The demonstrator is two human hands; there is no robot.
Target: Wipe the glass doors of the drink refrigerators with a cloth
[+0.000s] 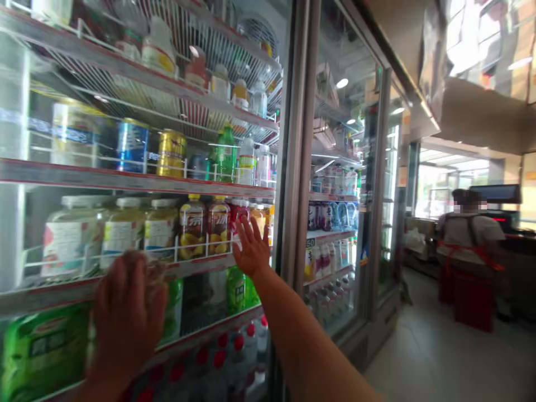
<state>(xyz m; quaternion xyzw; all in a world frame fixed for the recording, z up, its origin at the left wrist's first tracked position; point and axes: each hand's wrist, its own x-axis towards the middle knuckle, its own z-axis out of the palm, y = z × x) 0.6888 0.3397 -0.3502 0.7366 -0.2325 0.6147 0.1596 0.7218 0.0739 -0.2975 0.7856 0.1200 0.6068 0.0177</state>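
My left hand (128,307) is raised at the lower left in front of the drinks cooler, blurred, its fingers bent over a crumpled, brownish cloth-like thing (156,274). Green packs (46,349) and pale labelled jars (123,231) stand behind it. With fingers spread, my right hand (253,248) is held up before the shelf, near a red-capped bottle (240,215) and two brown drink bottles (219,226) with yellow caps. Nothing shows in it. Whether either hand touches glass, I cannot tell.
Wire shelves (138,177) hold cans and bottles above, and red-capped bottles (238,349) fill the bottom. A metal door frame (299,167) stands at right, followed by another glass-fronted cooler (335,234). Farther right, a person (469,234) is at a counter beyond the tiled floor (422,357).
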